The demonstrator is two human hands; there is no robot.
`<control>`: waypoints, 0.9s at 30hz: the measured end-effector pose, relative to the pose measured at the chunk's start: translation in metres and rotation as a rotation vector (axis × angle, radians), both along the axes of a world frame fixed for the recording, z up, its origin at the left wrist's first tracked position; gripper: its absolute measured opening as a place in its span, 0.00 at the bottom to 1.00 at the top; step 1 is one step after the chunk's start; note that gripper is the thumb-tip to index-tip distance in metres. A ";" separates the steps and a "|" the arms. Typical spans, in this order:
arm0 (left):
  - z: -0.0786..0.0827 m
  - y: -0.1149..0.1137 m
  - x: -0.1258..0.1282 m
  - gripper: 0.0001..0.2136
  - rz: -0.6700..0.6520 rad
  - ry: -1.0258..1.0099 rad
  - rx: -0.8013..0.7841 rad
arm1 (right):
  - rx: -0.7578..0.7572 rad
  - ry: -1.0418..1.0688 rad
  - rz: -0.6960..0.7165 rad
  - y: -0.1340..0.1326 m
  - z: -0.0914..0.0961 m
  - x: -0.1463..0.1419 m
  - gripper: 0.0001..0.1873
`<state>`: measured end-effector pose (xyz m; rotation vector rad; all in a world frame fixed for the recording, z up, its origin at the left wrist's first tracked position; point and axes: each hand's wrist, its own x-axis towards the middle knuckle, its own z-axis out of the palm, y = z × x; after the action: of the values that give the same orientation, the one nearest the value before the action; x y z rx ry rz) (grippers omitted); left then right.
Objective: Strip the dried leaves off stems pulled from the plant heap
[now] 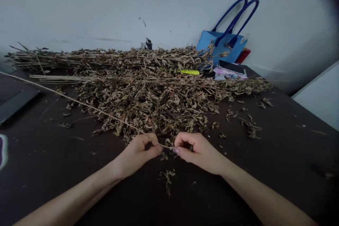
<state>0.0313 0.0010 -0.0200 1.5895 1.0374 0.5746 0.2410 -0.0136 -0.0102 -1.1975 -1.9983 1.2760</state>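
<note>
A long, thin dried stalk (97,110) runs from the left edge of the view down to my hands. My left hand (144,150) pinches it near its lower end. The fingertips of my right hand (192,150) are closed on the same stalk's tip, a short gap away. Just beyond both hands lies a wide heap of dried, curled leaves (148,106). Under and in front of my fingers are small loose leaf bits (168,178) on the dark table (127,197).
Behind the heap, a bundle of dried leafy stalks (106,58) lies along the wall. A blue bag (206,44) with dark handles stands at the back right, near a phone (231,66) and a yellow-green object (190,72). At left is a dark flat object (17,104).
</note>
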 end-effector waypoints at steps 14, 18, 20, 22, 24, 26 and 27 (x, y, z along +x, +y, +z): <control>0.007 0.004 -0.008 0.09 0.039 0.220 0.225 | 0.120 -0.026 -0.076 0.006 0.013 0.015 0.07; 0.008 0.002 -0.008 0.09 -0.027 0.246 0.330 | 0.112 -0.032 -0.098 0.007 0.011 0.015 0.07; 0.005 -0.001 -0.008 0.10 -0.047 0.289 0.411 | 0.108 -0.036 -0.112 0.008 0.009 0.014 0.07; 0.002 -0.005 -0.007 0.10 -0.029 0.355 0.492 | 0.110 -0.041 -0.128 0.008 0.008 0.014 0.07; 0.003 -0.009 -0.006 0.10 -0.002 0.382 0.541 | 0.110 -0.043 -0.132 0.008 0.007 0.014 0.07; 0.008 -0.016 -0.004 0.10 -0.032 0.318 0.505 | 0.110 -0.044 -0.132 0.009 0.007 0.015 0.07; 0.012 -0.020 -0.002 0.11 -0.086 0.244 0.439 | 0.114 -0.044 -0.133 0.009 0.007 0.015 0.07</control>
<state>0.0296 -0.0188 -0.0081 2.1220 1.0626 0.5855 0.2558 -0.0044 -0.0034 -1.2900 -1.9585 1.0660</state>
